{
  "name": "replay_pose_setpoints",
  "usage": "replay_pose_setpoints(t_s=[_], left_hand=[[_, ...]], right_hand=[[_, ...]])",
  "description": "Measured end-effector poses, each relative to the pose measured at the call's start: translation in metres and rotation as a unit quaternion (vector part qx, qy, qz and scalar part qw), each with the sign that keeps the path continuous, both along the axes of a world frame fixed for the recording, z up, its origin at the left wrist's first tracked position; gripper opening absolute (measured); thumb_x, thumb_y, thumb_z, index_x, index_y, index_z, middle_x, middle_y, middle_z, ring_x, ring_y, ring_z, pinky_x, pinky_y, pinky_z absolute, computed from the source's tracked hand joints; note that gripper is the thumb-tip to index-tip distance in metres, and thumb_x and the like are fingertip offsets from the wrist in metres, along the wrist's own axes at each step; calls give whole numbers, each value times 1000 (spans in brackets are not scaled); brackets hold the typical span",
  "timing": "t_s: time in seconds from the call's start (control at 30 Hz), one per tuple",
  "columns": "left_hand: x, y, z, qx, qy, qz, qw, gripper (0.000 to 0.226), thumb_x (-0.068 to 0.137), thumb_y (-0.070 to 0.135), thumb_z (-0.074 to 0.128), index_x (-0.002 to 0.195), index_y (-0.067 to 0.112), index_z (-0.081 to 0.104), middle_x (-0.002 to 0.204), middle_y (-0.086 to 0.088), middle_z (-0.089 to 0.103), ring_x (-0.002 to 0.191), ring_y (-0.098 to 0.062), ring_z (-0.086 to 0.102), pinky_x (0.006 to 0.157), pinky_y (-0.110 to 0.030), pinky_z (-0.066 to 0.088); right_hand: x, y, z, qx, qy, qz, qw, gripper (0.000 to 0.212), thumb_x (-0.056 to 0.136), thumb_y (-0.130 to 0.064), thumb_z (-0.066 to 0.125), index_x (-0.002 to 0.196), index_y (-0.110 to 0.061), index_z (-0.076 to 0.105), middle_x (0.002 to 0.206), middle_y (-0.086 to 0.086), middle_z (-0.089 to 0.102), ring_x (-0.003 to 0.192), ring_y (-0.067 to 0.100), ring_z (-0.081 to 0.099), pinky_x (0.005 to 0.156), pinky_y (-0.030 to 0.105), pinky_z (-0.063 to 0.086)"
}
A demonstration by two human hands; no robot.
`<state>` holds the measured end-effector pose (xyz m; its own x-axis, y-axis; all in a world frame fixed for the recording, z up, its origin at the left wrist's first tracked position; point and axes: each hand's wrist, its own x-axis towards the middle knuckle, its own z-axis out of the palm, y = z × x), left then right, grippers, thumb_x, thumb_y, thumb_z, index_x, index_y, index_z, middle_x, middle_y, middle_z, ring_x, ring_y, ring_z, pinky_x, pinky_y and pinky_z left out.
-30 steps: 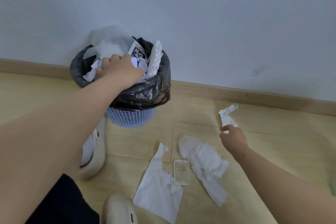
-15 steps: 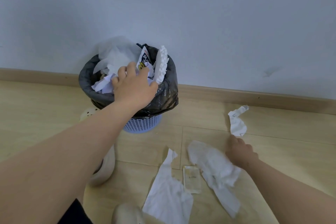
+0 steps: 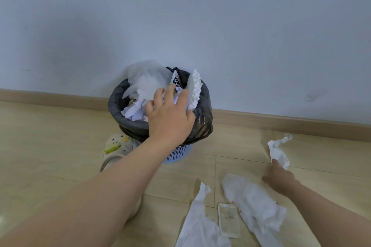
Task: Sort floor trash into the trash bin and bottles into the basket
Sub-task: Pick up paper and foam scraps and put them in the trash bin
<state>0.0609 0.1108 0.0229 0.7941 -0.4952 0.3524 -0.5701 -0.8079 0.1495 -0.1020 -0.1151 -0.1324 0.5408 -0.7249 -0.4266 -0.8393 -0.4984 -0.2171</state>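
Wooden floor [image 3: 50,136] by a pale wall [image 3: 180,16], trash bin [image 3: 202,124] standing full.
Your left hand [image 3: 170,116] is spreading flat over the paper [image 3: 134,110] in it; your right hand [image 3: 280,181] is touching a crumpled tissue [image 3: 279,152] on the floor with one straight finger.

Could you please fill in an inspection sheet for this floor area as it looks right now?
Surface: pale wood floor, littered at the right.
Job's things: trash bin, black-lined, heaped above its rim; crumpled scrap, torn sheet, tissue and flat packet on the floor; no bottles or basket seen.
Clutter: pale clog beside the bin.
Hands: left hand spread over the bin's trash; right hand touches the crumpled scrap with one finger.
Cables: nothing seen.
Surroundings: blue-grey wall, wooden skirting.
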Motion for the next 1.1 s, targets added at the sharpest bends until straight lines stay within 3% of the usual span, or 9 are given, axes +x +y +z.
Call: replay_pose_setpoints(t_s=[0.17,0.37,0.53,0.67,0.8,0.93,1.1], left_hand=[[-6,-7,-4,-72,-131,-112,982,40,73,21,49,110,20,62,132,-7,53,123,-29,42,89,-40,32],[-40,-13,-20,-47,-185,-267,945,33,68,17,54,99,18,64,123,-5,60,113,-24,45,83,-36,34],[-74,-15,-58,60,-57,-316,945,41,72,23,41,107,25,62,123,0,58,114,-24,52,86,-35,40],[-92,-21,-86,229,169,-281,916,55,92,28,45,144,29,27,152,0,21,138,-24,22,107,-39,26],[-110,-20,-129,263,295,-226,890,64,91,28,50,147,23,20,152,-4,20,137,-26,26,103,-39,35],[-118,-13,-157,255,335,-196,886,80,85,36,61,149,22,14,156,-1,10,146,-23,6,111,-39,27],[-109,-26,-153,274,302,-197,892,86,69,32,79,139,21,31,135,2,32,127,-20,31,89,-34,45]], right_hand=[[-7,14,-4,-107,46,62,991,61,94,-17,37,148,-15,10,139,3,43,125,24,45,97,35,37],[-46,41,-11,-124,61,90,986,28,96,-21,31,122,-20,42,125,-1,52,118,22,43,94,31,35],[-70,46,1,-88,24,80,993,34,94,-23,36,127,-23,46,131,1,46,123,22,40,97,32,35],[-57,30,17,-43,-50,60,996,47,95,-21,43,141,-18,37,147,1,32,130,24,35,102,35,35],[-32,12,14,-30,-64,70,995,55,92,-11,42,145,-11,26,153,5,23,130,32,37,101,37,36],[-15,-3,1,-16,-23,29,999,57,90,-6,36,143,-17,20,134,10,44,117,32,44,93,42,40],[-12,-4,-10,-131,12,66,989,62,94,-9,38,149,-14,10,136,8,43,120,28,42,87,35,37]])
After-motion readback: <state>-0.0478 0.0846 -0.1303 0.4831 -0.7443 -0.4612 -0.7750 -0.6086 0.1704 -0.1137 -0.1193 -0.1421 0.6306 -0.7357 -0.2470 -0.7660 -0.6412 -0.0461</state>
